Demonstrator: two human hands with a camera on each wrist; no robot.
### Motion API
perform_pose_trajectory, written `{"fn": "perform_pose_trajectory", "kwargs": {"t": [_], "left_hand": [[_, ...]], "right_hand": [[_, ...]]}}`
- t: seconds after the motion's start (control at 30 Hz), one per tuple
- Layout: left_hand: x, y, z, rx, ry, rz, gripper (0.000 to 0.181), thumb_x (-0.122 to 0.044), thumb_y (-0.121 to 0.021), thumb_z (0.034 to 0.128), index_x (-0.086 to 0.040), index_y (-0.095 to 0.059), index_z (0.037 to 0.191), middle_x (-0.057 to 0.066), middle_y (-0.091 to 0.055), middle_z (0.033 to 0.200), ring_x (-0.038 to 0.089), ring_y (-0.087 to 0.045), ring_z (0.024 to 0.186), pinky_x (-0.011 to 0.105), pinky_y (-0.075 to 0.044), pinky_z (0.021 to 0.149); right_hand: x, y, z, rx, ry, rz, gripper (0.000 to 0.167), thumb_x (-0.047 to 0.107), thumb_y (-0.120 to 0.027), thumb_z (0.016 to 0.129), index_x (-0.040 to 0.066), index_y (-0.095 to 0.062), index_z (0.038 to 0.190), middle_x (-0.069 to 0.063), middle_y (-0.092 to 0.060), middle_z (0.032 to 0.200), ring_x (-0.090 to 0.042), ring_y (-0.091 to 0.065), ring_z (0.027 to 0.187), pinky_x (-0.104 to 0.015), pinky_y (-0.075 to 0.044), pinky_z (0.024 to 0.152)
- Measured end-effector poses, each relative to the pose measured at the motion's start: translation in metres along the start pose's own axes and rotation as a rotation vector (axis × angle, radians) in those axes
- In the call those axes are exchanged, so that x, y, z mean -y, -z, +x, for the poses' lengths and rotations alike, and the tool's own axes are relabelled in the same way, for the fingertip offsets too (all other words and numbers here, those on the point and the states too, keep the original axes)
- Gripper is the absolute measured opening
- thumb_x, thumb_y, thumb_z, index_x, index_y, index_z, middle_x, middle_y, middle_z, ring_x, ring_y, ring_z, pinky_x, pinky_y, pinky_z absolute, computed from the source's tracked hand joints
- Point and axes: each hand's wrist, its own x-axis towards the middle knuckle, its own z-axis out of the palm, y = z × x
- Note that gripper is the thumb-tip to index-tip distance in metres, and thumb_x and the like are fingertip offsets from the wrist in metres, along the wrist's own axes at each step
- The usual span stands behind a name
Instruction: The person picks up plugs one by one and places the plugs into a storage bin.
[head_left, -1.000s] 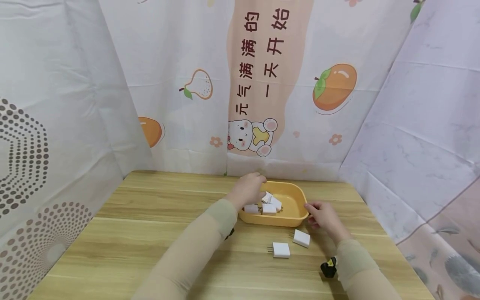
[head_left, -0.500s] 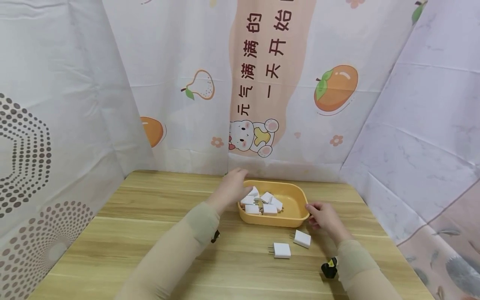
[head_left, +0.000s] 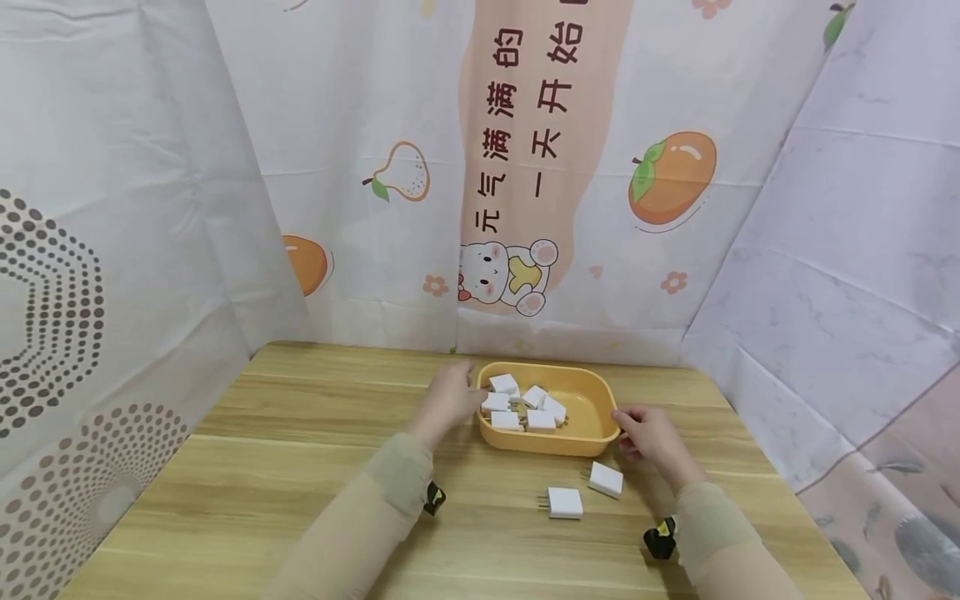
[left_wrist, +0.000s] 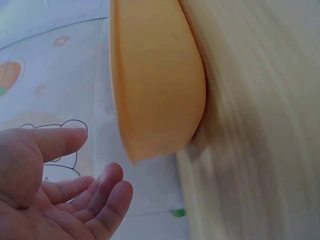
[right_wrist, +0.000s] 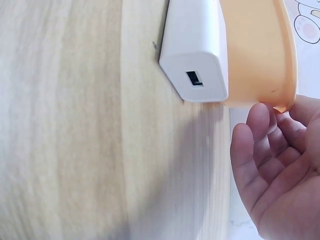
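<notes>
A yellow plastic basket (head_left: 577, 444) stands at the back of the table with several white plug chargers (head_left: 541, 421) heaped in its left half. My left hand (head_left: 447, 400) is beside the basket's left end. Its fingers (left_wrist: 107, 212) are loosely spread and hold nothing, and the left wrist view shows a gap between them and the basket. At the opposite end my right hand (head_left: 651, 435) pinches the rim between thumb and fingers (right_wrist: 245, 142). Two white chargers lie on the table before the basket: one (head_left: 606, 479) near my right hand, the other (head_left: 564, 502) nearer the front.
The wooden table (head_left: 300, 442) ends at a printed curtain (head_left: 382, 317) behind the basket. More curtains hang on the left and right. A black strap piece (head_left: 660, 540) shows at the right wrist, another (head_left: 433, 498) at the left.
My left hand has drawn back leftward out of the basket and lowered beside its end, uncovering more chargers inside. The right hand keeps its place on the rim.
</notes>
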Motion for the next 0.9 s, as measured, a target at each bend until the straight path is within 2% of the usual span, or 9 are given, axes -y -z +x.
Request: {"fn": "perform_pose_trajectory", "kwargs": {"t": [0.1,0.23,0.3,0.43,0.53,0.7,0.9], "left_hand": [[0.005,-0.007,0.0,0.016,0.026,-0.071,0.06,-0.017,-0.072,0.0929,0.002,-0.05,0.145,0.018,-0.065,0.119,0.024,-0.067,0.091,0.038,-0.058,0.077],[0.009,-0.014,0.003,0.031,0.034,-0.119,0.055,-0.012,-0.069,0.0936,0.004,-0.052,0.143,0.011,-0.064,0.097,0.019,-0.062,0.073,0.031,-0.054,0.06],[0.011,-0.017,0.005,0.031,0.034,-0.13,0.048,-0.009,-0.068,0.0936,0.004,-0.057,0.138,0.009,-0.062,0.091,0.018,-0.06,0.071,0.031,-0.052,0.059],[0.016,-0.022,0.006,0.021,0.031,-0.169,0.04,-0.003,-0.067,0.0918,0.004,-0.062,0.13,0.008,-0.061,0.09,0.019,-0.059,0.073,0.03,-0.052,0.059],[0.018,-0.024,0.005,0.031,0.046,-0.236,0.043,0.0,-0.065,0.0915,0.005,-0.061,0.134,0.009,-0.061,0.092,0.019,-0.062,0.072,0.029,-0.054,0.058],[0.019,-0.025,0.005,0.066,0.095,-0.344,0.048,0.002,-0.06,0.0933,0.005,-0.055,0.141,0.01,-0.065,0.087,0.02,-0.065,0.061,0.033,-0.058,0.056],[0.017,-0.027,0.005,0.082,0.171,-0.407,0.05,0.001,-0.059,0.0947,0.001,-0.054,0.144,0.011,-0.068,0.083,0.018,-0.062,0.054,0.036,-0.06,0.057]], "right_hand": [[0.001,0.0,0.0,-0.002,-0.001,-0.002,0.043,0.028,-0.055,0.106,-0.007,-0.061,0.131,-0.01,-0.064,0.095,-0.021,-0.064,0.074,-0.036,-0.058,0.063],[0.0,0.0,0.001,-0.003,-0.004,0.002,0.042,0.027,-0.055,0.106,-0.006,-0.061,0.131,-0.01,-0.064,0.094,-0.021,-0.063,0.073,-0.036,-0.058,0.063],[0.0,0.0,0.001,-0.003,-0.001,0.0,0.042,0.027,-0.055,0.106,-0.007,-0.061,0.13,-0.01,-0.064,0.093,-0.021,-0.064,0.072,-0.036,-0.058,0.062],[0.0,0.0,0.001,-0.006,0.01,-0.003,0.041,0.026,-0.055,0.106,-0.008,-0.062,0.13,-0.01,-0.064,0.092,-0.02,-0.063,0.07,-0.036,-0.058,0.061],[-0.001,0.0,0.001,-0.004,0.011,0.001,0.041,0.025,-0.055,0.106,-0.008,-0.061,0.13,-0.01,-0.064,0.092,-0.021,-0.063,0.071,-0.036,-0.058,0.061],[0.0,0.0,0.0,0.0,0.005,0.006,0.041,0.027,-0.055,0.107,-0.006,-0.061,0.13,-0.011,-0.064,0.095,-0.021,-0.063,0.072,-0.037,-0.058,0.062],[0.001,0.001,0.0,0.007,0.004,0.007,0.043,0.028,-0.055,0.107,-0.006,-0.061,0.132,-0.012,-0.063,0.098,-0.022,-0.063,0.075,-0.038,-0.058,0.064]]}}
